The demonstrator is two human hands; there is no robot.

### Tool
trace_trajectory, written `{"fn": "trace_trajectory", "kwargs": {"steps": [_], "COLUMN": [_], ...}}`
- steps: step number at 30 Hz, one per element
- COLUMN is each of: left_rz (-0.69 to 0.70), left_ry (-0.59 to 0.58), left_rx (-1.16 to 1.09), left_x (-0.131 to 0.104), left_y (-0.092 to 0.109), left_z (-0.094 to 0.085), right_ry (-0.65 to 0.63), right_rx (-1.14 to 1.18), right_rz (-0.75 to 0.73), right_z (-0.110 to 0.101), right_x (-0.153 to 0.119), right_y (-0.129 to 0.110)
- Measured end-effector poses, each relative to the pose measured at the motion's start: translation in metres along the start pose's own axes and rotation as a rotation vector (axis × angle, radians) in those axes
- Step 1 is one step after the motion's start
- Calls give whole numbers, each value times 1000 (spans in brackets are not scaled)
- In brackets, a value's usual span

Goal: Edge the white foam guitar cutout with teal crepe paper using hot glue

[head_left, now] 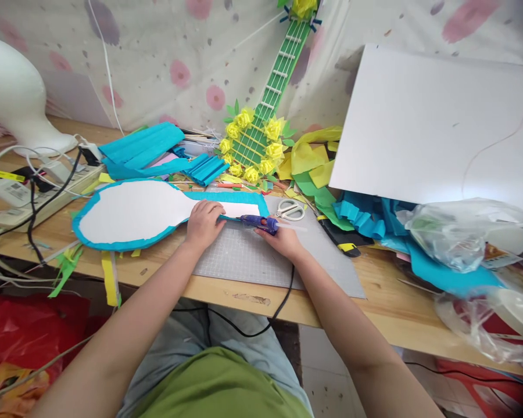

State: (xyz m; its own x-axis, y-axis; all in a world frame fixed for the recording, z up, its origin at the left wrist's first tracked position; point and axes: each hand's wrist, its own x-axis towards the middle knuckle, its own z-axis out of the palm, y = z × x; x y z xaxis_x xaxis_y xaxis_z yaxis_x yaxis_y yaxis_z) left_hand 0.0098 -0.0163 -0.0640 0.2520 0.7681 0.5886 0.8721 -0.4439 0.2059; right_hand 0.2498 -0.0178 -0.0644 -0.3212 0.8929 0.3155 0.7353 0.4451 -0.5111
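A guitar-shaped white board [128, 212] lies flat, its rounded body to the left and its narrow neck to the right. Blue crepe paper [146, 242] is folded over its edge. My left hand [204, 223] rests on the neck near where it joins the body, fingers stretched over the board. In my right hand [281, 237] is a purple hot glue gun [259, 222], with a clear glue stick out of its back. Its nozzle points left, at the lower edge of the neck. A grey cutting mat [244, 261] lies under the neck.
White scissors [291, 210] and a black-and-yellow cutter [342, 238] lie to the right. A green paper guitar with yellow flowers [261, 110] leans on the wall. Blue crepe paper rolls [143, 148], a power strip [47, 194] and a large white board [436, 122] surround the work. The gun's black cord [283, 299] hangs over the table edge.
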Motion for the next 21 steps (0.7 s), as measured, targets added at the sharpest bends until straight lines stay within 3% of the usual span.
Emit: {"fn": "trace_trajectory", "kwargs": {"steps": [6, 21], "left_rz": [-10, -110], "left_ry": [-5, -107], "left_rx": [-32, -76], "left_x": [-3, -2], "left_y": [-9, -8], "left_z": [-4, -2], "right_ry": [-37, -56], "right_rx": [-95, -141], "right_rz": [-70, -111], "right_z": [0, 7], "right_x": [4, 8], "right_y": [-8, -15]}}
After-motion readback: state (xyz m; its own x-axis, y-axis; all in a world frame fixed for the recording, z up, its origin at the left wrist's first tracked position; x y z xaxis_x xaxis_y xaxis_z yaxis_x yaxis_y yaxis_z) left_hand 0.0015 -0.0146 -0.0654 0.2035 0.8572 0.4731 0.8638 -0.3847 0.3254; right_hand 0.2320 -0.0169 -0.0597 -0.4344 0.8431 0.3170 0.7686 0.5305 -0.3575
